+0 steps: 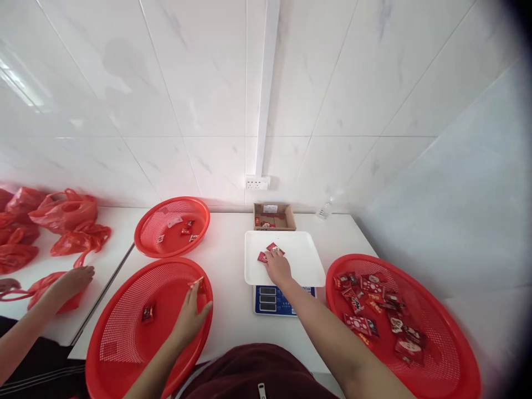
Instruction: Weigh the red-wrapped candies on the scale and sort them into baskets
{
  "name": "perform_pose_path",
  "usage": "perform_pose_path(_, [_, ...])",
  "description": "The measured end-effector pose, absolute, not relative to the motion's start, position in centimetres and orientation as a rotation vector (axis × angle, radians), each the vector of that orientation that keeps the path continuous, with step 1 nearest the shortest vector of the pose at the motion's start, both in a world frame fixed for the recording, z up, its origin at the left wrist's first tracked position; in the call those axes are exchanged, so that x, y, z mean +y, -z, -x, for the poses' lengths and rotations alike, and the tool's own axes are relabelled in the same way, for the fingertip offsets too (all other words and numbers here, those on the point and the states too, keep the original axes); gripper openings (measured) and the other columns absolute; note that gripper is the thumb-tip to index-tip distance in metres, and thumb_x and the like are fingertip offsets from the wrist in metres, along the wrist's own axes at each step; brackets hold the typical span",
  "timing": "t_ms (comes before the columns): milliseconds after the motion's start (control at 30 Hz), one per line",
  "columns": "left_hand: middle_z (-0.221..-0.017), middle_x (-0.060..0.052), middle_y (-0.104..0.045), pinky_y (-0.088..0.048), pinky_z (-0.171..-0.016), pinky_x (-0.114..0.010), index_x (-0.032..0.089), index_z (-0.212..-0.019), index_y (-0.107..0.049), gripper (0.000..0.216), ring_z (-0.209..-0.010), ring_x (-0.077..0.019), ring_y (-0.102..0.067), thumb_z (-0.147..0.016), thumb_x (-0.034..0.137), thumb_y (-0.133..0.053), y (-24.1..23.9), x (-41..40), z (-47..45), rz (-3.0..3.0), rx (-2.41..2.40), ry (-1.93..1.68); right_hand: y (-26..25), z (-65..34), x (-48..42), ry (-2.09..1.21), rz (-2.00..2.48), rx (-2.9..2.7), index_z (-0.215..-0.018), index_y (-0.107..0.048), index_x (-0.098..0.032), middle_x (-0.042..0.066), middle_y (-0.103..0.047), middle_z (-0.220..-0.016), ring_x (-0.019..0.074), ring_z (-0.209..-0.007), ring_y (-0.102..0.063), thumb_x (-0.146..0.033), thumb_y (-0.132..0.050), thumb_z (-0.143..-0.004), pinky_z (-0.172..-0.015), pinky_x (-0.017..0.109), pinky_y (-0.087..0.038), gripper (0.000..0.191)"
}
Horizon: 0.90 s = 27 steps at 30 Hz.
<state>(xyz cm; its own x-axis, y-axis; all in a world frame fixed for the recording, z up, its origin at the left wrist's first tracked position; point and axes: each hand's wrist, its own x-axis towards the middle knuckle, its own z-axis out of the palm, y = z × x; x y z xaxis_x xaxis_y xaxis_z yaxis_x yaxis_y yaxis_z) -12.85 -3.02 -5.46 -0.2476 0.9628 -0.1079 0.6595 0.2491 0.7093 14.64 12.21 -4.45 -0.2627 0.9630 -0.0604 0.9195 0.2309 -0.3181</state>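
Observation:
My left hand [192,318] is over the right side of the near-left red basket [97,327], with a small red snack packet [198,285] at its fingertips. Another dark red packet lies on that basket's floor. My right hand [277,268] reaches onto the white tray [305,257] of a scale, its fingers closed at a small red packet [262,257]. A second red packet [275,248] lies flat just beyond the fingertips. Below the tray shows the scale's blue panel [268,299], partly covered by my right forearm.
On the right stands a red basket [457,343] with several packets. A far-left red basket [143,235] holds a few small pieces. Behind the scale are a cardboard box [286,221] and a clear bottle [325,209]. At left, a co-worker's hands [75,282] handle red plastic bags [68,213].

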Motion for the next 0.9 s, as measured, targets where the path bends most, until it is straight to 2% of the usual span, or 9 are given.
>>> perform_pose_path(167, [-0.15,-0.024,-0.017,-0.023,-0.111,-0.04,0.0,-0.142,-0.01,0.081,-0.14,-0.0272,-0.015,-0.078,0.035,-0.045,7.8,-5.5,10.3,-1.432,1.953,-0.392,4.3,-14.0,11.8,-0.635,1.9,-2.089,-0.106,-0.06,-0.013,0.014,-0.062,-0.107,0.0235,-0.097,-0.056,-0.016,-0.037,-0.088,-0.078,0.033,-0.042,0.029])
perform_pose_path(267, [-0.146,-0.027,-0.024,-0.021,-0.111,-0.041,-0.005,-0.141,-0.006,0.073,-0.139,-0.0266,-0.018,-0.082,0.026,-0.036,8.3,-5.5,9.2,-1.445,1.976,-0.349,3.1,-11.5,10.7,-0.997,1.653,-1.975,-0.107,-0.06,-0.016,0.008,-0.066,-0.099,0.0192,-0.086,-0.06,-0.022,-0.044,-0.086,-0.075,0.03,-0.044,0.026])
perform_pose_path(367, [-0.145,-0.027,-0.028,-0.024,-0.11,-0.039,-0.006,-0.14,-0.007,0.07,-0.137,-0.0258,-0.023,-0.081,0.022,-0.033,8.3,-5.0,9.0,-1.465,1.992,-0.331,1.6,-8.7,9.9,-1.24,1.075,-2.095,-0.129,-0.047,-0.024,0.005,-0.062,-0.115,0.0169,-0.096,-0.059,-0.031,-0.056,-0.082,-0.083,0.03,-0.046,0.049])
perform_pose_path(433, [-0.144,-0.027,-0.03,-0.026,-0.109,-0.038,-0.005,-0.14,-0.009,0.071,-0.137,-0.026,-0.025,-0.08,0.021,-0.035,8.1,-4.8,9.0,-1.482,2.012,-0.307,1.2,-8.2,10.2,-1.14,1.016,-2.213,-0.136,-0.04,-0.024,0.008,-0.052,-0.132,0.0195,-0.115,-0.05,-0.032,-0.058,-0.08,-0.095,0.034,-0.041,0.059])
perform_pose_path(500, [-0.143,-0.026,-0.032,-0.027,-0.109,-0.038,-0.004,-0.141,-0.009,0.071,-0.136,-0.0261,-0.027,-0.08,0.02,-0.035,7.9,-4.8,9.0,-1.497,2.018,-0.271,1.3,-9.5,11.4,-0.893,1.276,-2.317,-0.135,-0.043,-0.021,0.012,-0.041,-0.141,0.0245,-0.131,-0.034,-0.026,-0.056,-0.082,-0.105,0.041,-0.029,0.055])
perform_pose_path(567, [-0.143,-0.026,-0.032,-0.027,-0.109,-0.037,-0.005,-0.141,-0.008,0.07,-0.135,-0.0257,-0.029,-0.081,0.02,-0.033,7.6,-4.9,8.9,-1.502,2.009,-0.241,2.1,-12.0,12.8,-0.679,1.618,-2.36,-0.134,-0.045,-0.021,0.013,-0.032,-0.147,0.0302,-0.137,-0.02,-0.02,-0.053,-0.084,-0.106,0.05,-0.022,0.051])
perform_pose_path(633, [-0.143,-0.027,-0.032,-0.027,-0.108,-0.037,-0.006,-0.14,-0.007,0.068,-0.135,-0.0255,-0.029,-0.082,0.02,-0.032,7.3,-5.0,8.7,-1.498,2.001,-0.231,3.2,-14.8,13.7,-0.616,1.821,-2.39,-0.133,-0.045,-0.026,0.01,-0.027,-0.149,0.034,-0.137,-0.015,-0.019,-0.05,-0.085,-0.103,0.056,-0.022,0.049])
perform_pose_path(800, [-0.143,-0.026,-0.032,-0.027,-0.109,-0.039,-0.004,-0.14,-0.01,0.067,-0.136,-0.0263,-0.028,-0.082,0.02,-0.034,7.1,-4.7,8.5,-1.49,2.011,-0.24,4.7,-17.7,13.4,-0.548,1.827,-2.335,-0.113,-0.06,-0.022,0.012,-0.053,-0.125,0.0273,-0.116,-0.045,-0.017,-0.04,-0.089,-0.093,0.043,-0.037,0.032])
perform_pose_path(900, [-0.143,-0.028,-0.031,-0.026,-0.109,-0.039,-0.006,-0.139,-0.011,0.067,-0.136,-0.0267,-0.027,-0.082,0.02,-0.033,7.3,-4.5,8.6,-1.496,2.01,-0.232,4.1,-15.5,12.2,-0.72,1.823,-2.059,-0.109,-0.061,-0.017,0.012,-0.06,-0.111,0.0231,-0.105,-0.052,-0.017,-0.036,-0.09,-0.091,0.038,-0.04,0.031])
